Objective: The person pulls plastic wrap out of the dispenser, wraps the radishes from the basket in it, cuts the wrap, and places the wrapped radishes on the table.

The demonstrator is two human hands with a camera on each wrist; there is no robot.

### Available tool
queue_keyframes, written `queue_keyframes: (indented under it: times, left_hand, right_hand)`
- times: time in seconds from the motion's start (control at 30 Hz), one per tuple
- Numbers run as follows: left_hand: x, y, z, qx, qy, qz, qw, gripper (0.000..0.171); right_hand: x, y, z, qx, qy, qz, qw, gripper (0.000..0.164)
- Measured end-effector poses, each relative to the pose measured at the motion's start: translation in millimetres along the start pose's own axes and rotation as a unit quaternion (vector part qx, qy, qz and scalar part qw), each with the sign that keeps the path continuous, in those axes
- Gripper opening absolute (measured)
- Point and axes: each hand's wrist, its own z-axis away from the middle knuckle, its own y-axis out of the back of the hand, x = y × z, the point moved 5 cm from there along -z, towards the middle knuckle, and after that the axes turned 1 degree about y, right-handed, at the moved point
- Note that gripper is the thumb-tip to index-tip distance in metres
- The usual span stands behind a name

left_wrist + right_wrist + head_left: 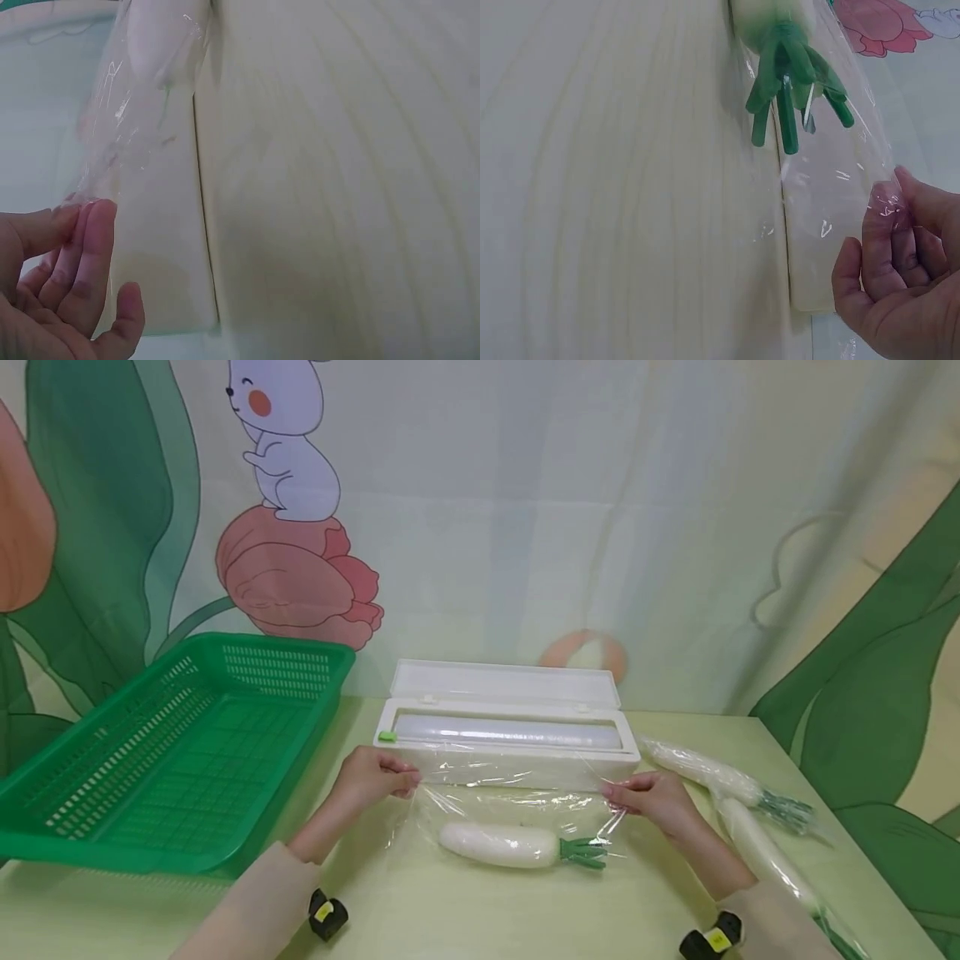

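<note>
A clear sheet of plastic wrap [517,800] stretches between the two hands in front of a white wrap dispenser [510,768]. My left hand [380,773] pinches its left corner between thumb and fingers; in the left wrist view the film [124,127] runs up from those fingertips. At the other corner my right hand [651,800] pinches the film the same way. Beneath the film lies a white radish [498,845] with cut green stems [787,82], partly covered by it. The dispenser's lid [506,683] stands raised, showing the roll [506,732] inside.
Two film-wrapped radishes lie at the right: one radish [701,768] beside the dispenser, another radish [768,852] nearer the front. A green slotted basket [300,777] stands at the left. A printed curtain [480,527] hangs behind the table [525,918].
</note>
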Motion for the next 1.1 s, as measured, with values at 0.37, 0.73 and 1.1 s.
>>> queue_keyframes:
  times: [0.37, 0.73, 1.1]
  left_hand:
    - [1.6, 10.3, 7.6, 0.017, -0.024, -0.056, 0.998, 0.027]
    - [9.6, 38.8, 11.1, 0.146, -0.059, -0.066, 0.9853, 0.029]
    - [3.0, 38.7, -6.1, 0.109, -0.046, -0.078, 0.9899, 0.045]
  right_hand:
    - [-10, 25, 4, 0.055, 0.022, 0.137, 0.989, 0.047]
    - [-65, -10, 2, 0.058, 0.154, 0.173, 0.971, 0.034]
    - [-127, -126, -25, -0.057, 0.247, 0.167, 0.953, 0.025]
